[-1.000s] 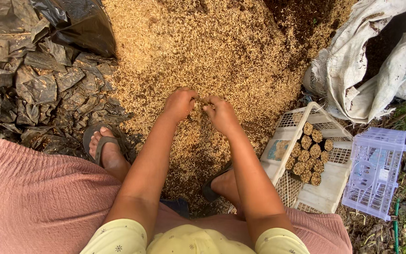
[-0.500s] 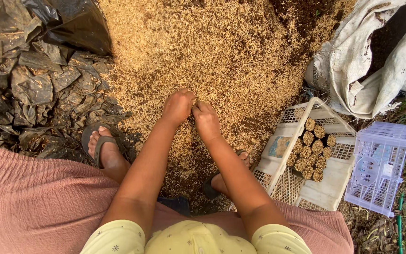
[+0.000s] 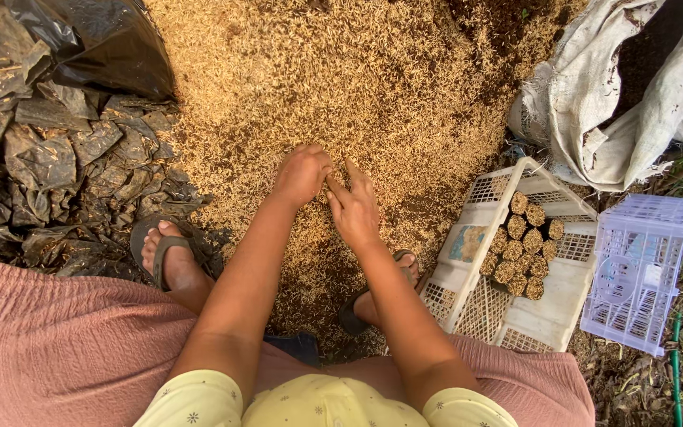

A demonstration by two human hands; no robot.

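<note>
Seen from above our own knees, we crouch over a broad heap of pale rice husk (image 3: 333, 87), pink skirt (image 3: 49, 348) spread across our lap and both sandalled feet planted at the heap's near edge, the left foot (image 3: 169, 257) on crumpled black plastic sheeting (image 3: 49, 166), the right foot (image 3: 393, 289) half buried in husk.

Our left hand (image 3: 302, 174) is curled closed, knuckles up, over a handful of husk; whether it grips anything else we cannot tell. Our right hand (image 3: 355, 207) touches it, fingers pressed together and pointing away from us, seemingly working something small between the two hands, hidden from view. Both hover just above the husk near the middle of the heap, likely so spilled husk falls back onto it.

Just beside our right arm, at the heap's right edge, a white plastic crate (image 3: 468, 296) sits within reach, holding a cluster of small husk-filled cylinders (image 3: 525, 245) packed upright against one another. A second, empty lilac crate (image 3: 634, 277) lies beyond it. Farther off, an open white woven sack (image 3: 586, 111) slumps at the heap's far right corner.
</note>
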